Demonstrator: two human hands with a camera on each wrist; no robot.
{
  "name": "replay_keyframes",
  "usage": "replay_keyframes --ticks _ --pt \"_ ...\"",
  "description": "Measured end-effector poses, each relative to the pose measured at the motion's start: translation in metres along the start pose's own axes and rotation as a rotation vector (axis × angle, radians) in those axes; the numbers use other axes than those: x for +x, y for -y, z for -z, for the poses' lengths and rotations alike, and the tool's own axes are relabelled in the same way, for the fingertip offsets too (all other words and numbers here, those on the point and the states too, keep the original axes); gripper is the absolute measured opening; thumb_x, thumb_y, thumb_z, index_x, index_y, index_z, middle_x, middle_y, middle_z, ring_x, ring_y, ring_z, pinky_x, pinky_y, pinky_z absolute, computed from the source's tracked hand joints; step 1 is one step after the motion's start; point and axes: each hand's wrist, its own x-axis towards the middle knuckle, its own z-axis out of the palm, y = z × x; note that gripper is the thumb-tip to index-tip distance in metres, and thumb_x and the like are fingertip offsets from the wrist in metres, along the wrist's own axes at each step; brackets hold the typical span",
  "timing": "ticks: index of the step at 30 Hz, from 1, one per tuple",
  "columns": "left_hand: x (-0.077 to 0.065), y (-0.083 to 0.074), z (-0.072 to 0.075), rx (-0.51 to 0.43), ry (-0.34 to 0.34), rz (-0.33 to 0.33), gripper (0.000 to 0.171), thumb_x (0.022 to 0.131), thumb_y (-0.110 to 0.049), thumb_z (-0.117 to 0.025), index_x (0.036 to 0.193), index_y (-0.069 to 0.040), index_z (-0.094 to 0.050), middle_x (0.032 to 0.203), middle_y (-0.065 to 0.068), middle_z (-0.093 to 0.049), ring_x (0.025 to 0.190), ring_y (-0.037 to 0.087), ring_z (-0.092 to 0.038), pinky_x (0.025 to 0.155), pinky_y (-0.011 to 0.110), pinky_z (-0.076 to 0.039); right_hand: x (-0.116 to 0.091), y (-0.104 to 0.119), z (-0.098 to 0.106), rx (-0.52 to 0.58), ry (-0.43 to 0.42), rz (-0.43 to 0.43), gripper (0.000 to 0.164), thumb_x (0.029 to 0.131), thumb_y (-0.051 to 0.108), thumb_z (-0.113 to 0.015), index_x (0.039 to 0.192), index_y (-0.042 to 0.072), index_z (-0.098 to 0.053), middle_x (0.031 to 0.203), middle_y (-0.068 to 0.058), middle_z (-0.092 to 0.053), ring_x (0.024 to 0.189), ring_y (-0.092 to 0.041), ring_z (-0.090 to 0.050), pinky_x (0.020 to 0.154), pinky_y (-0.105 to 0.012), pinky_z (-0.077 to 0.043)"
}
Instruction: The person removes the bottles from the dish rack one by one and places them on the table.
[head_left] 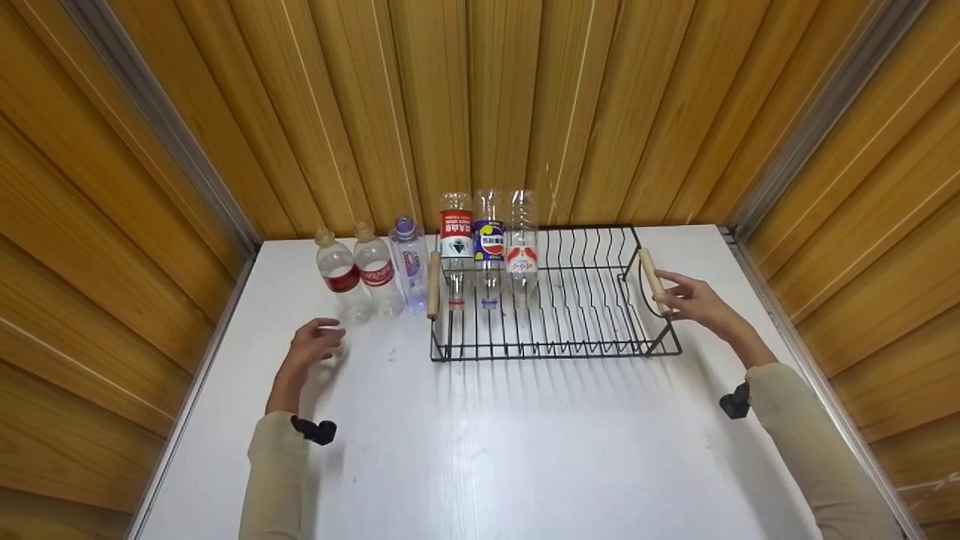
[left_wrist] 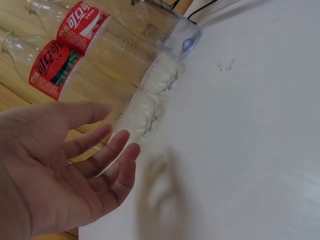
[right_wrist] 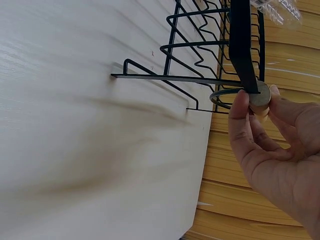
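My right hand (head_left: 699,304) pinches the right wooden handle (head_left: 654,279) of a black wire dish rack (head_left: 555,358); in the right wrist view, thumb and fingertips sit around the handle's round end (right_wrist: 259,98). Inside the rack's left part, three clear plastic bottles stand cap-down: a red-labelled one (head_left: 457,234), a purple-blue one (head_left: 489,241) and one with a red-and-white label (head_left: 522,259). Relaxed and holding nothing, my left hand (head_left: 310,346) hovers over the table, its fingertips close to the base of the nearest cola bottle (left_wrist: 52,70).
Left of the rack, a second cola bottle (head_left: 377,271) and a purplish clear bottle (head_left: 409,264) stand upright in a row with the first. The rack's other wooden handle (head_left: 433,285) is beside them. Wood-look panels (head_left: 502,97) wall in the white table (head_left: 480,450).
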Motion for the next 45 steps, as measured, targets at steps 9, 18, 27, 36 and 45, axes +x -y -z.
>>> replay_keyframes --ticks 9,18,27,36,45 --pt "0.001 -0.016 -0.030 0.024 0.194 -0.085 0.051 0.096 -0.023 -0.057 0.137 0.003 -0.041 0.129 0.032 -0.046 0.118 0.046 -0.048 0.101 0.059 -0.038 -0.001 -0.001 0.000 0.003 -0.012 -0.003 0.059 0.097 0.006 -0.051 0.148 -0.003 -0.023 0.120 -0.041 -0.045 0.096 -0.027 -0.060 0.084 -0.045 -0.055" --pt "0.002 -0.038 -0.077 0.039 0.362 -0.279 0.050 0.096 -0.027 -0.057 0.142 -0.016 -0.042 0.134 0.026 -0.049 0.119 0.045 -0.049 0.097 0.063 -0.039 -0.001 0.001 -0.002 -0.007 -0.025 0.002 0.058 0.097 0.005 -0.051 0.147 -0.003 -0.024 0.119 -0.040 -0.047 0.090 -0.016 -0.060 0.078 -0.033 -0.057" --pt "-0.007 -0.064 -0.099 0.040 0.499 -0.331 0.066 0.092 -0.022 -0.063 0.149 -0.016 -0.031 0.144 0.022 -0.040 0.120 0.038 -0.049 0.095 0.055 -0.045 -0.002 0.000 -0.003 -0.016 -0.018 0.021 0.058 0.097 0.004 -0.050 0.147 -0.004 -0.023 0.118 -0.041 -0.047 0.089 -0.014 -0.061 0.077 -0.032 -0.057" --pt "-0.016 -0.070 -0.104 0.075 0.575 -0.365 0.074 0.093 -0.017 -0.061 0.152 -0.007 -0.017 0.147 0.025 -0.034 0.119 0.035 -0.050 0.087 0.036 -0.052 0.001 -0.001 -0.007 -0.033 -0.022 0.023 0.059 0.097 0.008 -0.052 0.147 -0.004 -0.023 0.118 -0.040 -0.049 0.091 -0.018 -0.061 0.078 -0.035 -0.057" --pt "0.004 -0.047 -0.115 0.068 0.515 -0.304 0.085 0.083 -0.031 -0.073 0.151 -0.033 -0.022 0.151 0.011 -0.031 0.121 0.032 -0.050 0.097 0.049 -0.044 -0.001 -0.002 -0.006 -0.018 -0.043 -0.001 0.058 0.097 0.008 -0.052 0.148 -0.001 -0.025 0.119 -0.039 -0.049 0.090 -0.016 -0.060 0.078 -0.038 -0.057"
